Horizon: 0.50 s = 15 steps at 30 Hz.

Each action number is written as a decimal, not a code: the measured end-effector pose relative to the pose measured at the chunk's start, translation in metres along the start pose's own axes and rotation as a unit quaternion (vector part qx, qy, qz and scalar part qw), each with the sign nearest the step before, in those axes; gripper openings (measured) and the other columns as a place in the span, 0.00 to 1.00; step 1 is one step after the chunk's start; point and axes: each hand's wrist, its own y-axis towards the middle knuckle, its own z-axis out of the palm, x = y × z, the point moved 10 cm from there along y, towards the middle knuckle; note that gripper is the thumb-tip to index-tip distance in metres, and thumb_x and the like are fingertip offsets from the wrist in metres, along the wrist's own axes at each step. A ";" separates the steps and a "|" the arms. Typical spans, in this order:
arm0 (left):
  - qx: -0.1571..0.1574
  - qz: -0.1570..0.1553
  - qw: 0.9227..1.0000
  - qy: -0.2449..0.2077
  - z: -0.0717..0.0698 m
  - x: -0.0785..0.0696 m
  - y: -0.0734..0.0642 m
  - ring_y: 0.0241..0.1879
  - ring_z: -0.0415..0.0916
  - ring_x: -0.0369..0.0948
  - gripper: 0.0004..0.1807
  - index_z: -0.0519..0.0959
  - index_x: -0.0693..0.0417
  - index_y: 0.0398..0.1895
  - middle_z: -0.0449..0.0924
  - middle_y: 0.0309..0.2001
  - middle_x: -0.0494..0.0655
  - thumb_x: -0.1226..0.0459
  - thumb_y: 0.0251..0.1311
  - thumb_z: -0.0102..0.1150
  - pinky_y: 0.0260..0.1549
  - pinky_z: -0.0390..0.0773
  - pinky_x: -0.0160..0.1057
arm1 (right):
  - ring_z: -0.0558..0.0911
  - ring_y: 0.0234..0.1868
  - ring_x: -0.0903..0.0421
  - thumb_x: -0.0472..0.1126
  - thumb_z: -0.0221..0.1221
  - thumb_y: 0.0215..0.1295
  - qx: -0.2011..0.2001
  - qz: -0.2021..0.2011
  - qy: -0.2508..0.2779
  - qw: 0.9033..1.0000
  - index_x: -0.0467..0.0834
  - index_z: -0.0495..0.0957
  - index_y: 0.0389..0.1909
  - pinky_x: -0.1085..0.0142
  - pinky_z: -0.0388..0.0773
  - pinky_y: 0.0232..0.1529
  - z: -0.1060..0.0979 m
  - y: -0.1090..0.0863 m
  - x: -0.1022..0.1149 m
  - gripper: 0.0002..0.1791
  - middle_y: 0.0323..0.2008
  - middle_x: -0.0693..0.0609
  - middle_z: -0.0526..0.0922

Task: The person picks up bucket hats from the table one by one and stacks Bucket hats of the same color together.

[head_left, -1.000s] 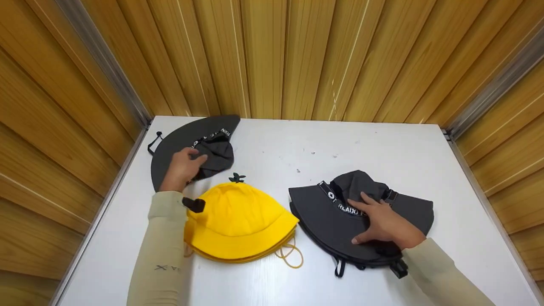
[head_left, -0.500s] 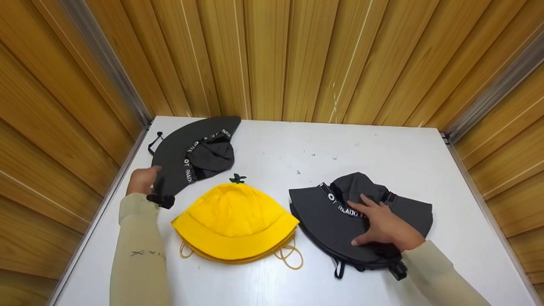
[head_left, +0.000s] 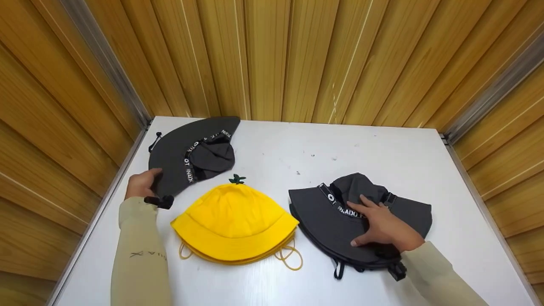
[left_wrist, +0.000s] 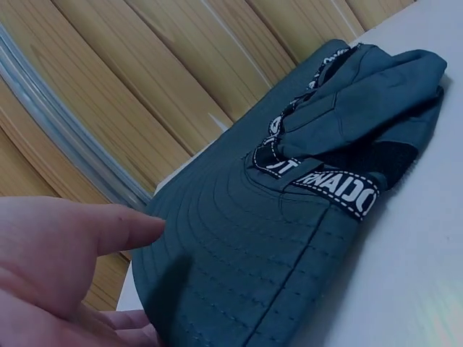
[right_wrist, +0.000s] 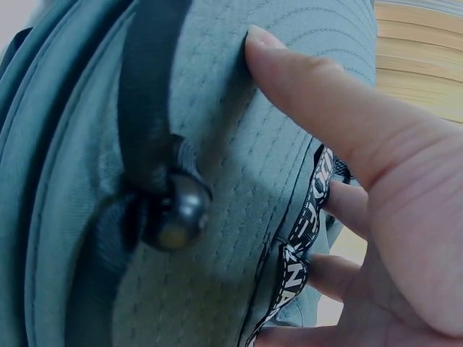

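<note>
A dark grey wide-brimmed hat (head_left: 170, 148) with a lettered band lies folded flat at the back left. At its outer brim edge is my left hand (head_left: 142, 183); in the left wrist view the thumb (left_wrist: 134, 228) extends over the edge, while the other fingertips are partly hidden by the brim. My right hand (head_left: 384, 223) rests spread on a stack of similar dark grey hats (head_left: 329, 225) at the right. Its thumb (right_wrist: 304, 83) lies on the top brim, and the fingers reach over the lettered band toward the crown. Between the hands sits a stack of yellow bucket hats (head_left: 236, 216).
A green leaf-like sprout (head_left: 237, 179) tops the yellow stack, and thin yellow cords (head_left: 291, 257) hang from its brims. Black straps (head_left: 338, 270) stick out below the right stack. The white table (head_left: 272, 280) is bordered by wood-patterned walls (head_left: 263, 59) at the back and sides.
My left hand has left the crown band of the single hat and moved down and left to its brim edge. That edge has shifted slightly left. The right hand stays put.
</note>
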 end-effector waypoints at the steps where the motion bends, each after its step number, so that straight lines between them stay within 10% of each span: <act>1: 0.006 -0.004 1.000 -0.001 0.001 0.000 -0.001 0.71 0.61 0.42 0.43 0.52 0.57 0.81 0.54 0.80 0.49 0.59 0.69 0.61 0.74 0.65 0.39 | 0.49 0.69 0.09 0.59 0.81 0.40 0.002 -0.001 0.000 1.000 0.49 0.62 0.78 0.18 0.57 0.61 0.001 0.000 0.000 0.63 0.80 0.30 0.50; 5: 0.058 -0.041 0.994 -0.079 0.015 0.002 -0.002 0.71 0.63 0.38 0.48 0.51 0.49 0.82 0.55 0.80 0.42 0.58 0.65 0.68 0.72 0.67 0.36 | 0.49 0.69 0.09 0.59 0.81 0.41 0.006 -0.001 -0.001 1.000 0.49 0.61 0.79 0.18 0.55 0.61 0.002 0.000 0.000 0.63 0.79 0.30 0.49; 10: 0.131 -0.101 0.969 -0.185 0.041 0.008 -0.001 0.67 0.69 0.35 0.49 0.49 0.41 0.83 0.59 0.78 0.34 0.63 0.64 0.68 0.62 0.78 0.35 | 0.48 0.69 0.09 0.59 0.81 0.41 0.001 0.001 -0.002 1.000 0.50 0.61 0.79 0.18 0.56 0.61 0.001 -0.001 -0.003 0.63 0.80 0.30 0.49; 15: 0.120 -0.080 0.974 -0.175 0.041 0.008 0.003 0.71 0.62 0.34 0.47 0.40 0.42 0.84 0.49 0.81 0.35 0.68 0.71 0.57 0.65 0.75 0.33 | 0.47 0.70 0.10 0.59 0.81 0.41 -0.002 -0.005 0.006 1.000 0.50 0.62 0.79 0.18 0.54 0.63 0.001 0.000 -0.002 0.62 0.80 0.30 0.48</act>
